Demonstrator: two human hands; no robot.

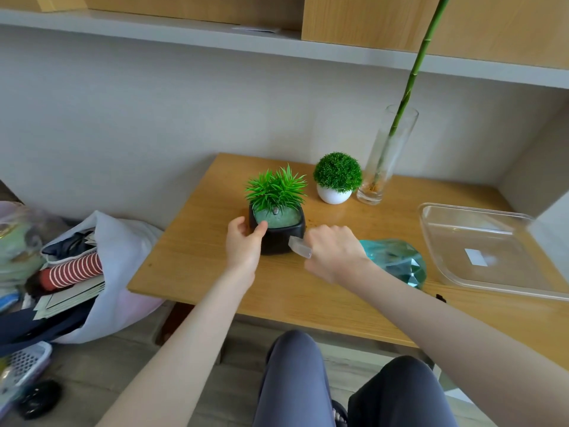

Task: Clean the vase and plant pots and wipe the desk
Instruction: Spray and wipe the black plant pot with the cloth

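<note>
Left hand [244, 241] on black pot [281, 238]

I'm looking at a home room: wooden desk [308, 291] against a wall under a shelf [184, 32], cloth bag [101, 272] of clothes on the floor beside it.

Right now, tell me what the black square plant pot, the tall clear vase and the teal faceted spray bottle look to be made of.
Black square plant pot: likely glazed ceramic, with a smooth, faintly shiny dark surface. Tall clear vase: seems glass, fully transparent with a thick base; clear plastic is possible. Teal faceted spray bottle: probably translucent plastic, with tinted, angular facets and a frosted nozzle.
</note>
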